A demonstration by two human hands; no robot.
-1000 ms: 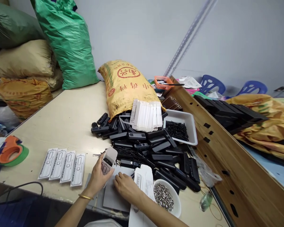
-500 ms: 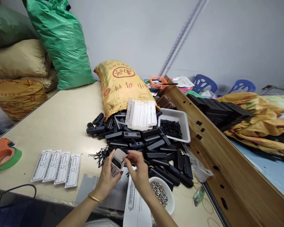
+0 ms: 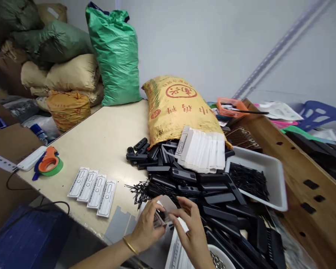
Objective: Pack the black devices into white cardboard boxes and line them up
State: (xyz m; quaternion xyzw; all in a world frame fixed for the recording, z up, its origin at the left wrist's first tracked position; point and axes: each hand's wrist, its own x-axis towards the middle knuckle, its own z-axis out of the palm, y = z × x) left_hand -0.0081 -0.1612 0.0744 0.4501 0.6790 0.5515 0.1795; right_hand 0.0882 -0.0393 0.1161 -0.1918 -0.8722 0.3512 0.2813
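Wrapped round a small white printed box (image 3: 167, 203) is my left hand (image 3: 146, 227), a gold bangle at its wrist. The box is open at the top with its flap raised. My right hand (image 3: 192, 228) has its thumb and fingers closed on the flap and open edge. What is inside the box is hidden. Below the hands lies a printed white sheet (image 3: 177, 254). Beside my right wrist, a white bowl (image 3: 226, 261) holds small metal parts. Black rectangular plastic pieces (image 3: 220, 215) are heaped just beyond, with thin black sticks (image 3: 138, 191) at their left.
Several packed white boxes (image 3: 105, 200) lie in a row at left, near an orange tape dispenser (image 3: 49, 162). Folded white cartons (image 3: 203, 149) rest against a yellow sack (image 3: 182, 108). A white tray (image 3: 281, 186) of black sticks stands by the wooden board (image 3: 291, 160). A green sack (image 3: 119, 59) stands behind.
The view has swung left, so the table things appear further right. My right fingers have moved from inside the box's opening to its flap, and the box has turned in my left hand.
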